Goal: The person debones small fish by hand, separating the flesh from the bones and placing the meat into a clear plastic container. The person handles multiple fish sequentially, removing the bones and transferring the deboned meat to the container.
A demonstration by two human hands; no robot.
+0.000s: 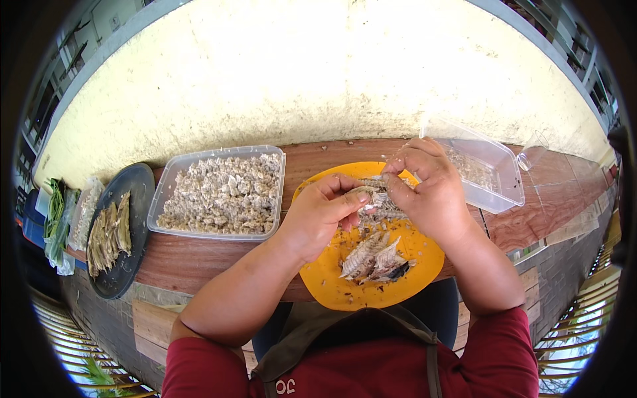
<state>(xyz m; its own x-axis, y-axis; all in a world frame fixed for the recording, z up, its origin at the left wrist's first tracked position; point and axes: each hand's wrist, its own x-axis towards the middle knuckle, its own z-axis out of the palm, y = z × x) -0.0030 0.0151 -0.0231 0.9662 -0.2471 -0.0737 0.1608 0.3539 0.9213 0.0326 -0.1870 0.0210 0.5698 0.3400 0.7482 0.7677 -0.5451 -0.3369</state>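
My left hand (318,211) pinches a small piece of fish (366,191) between thumb and fingers, above an orange plate (323,278). Close by on the right, my right hand (425,186) has its thumb and fingertips drawn together; whether a shred is caught between them is too small to tell. Two chunks of cooked fish (366,256) with skin lie on the near half of the plate, among dark crumbs. Fish backbones (390,214) lie on its far half, partly covered by my hands.
Left of the plate stands a clear plastic tub (153,219) of flaked fish (224,194). Beyond it, whole fish (112,231) rest on a dark tray (142,199). A clear bin (502,194) with scraps and a drinking glass (533,150) are at right. A wall (298,99) backs the wooden table (209,258).
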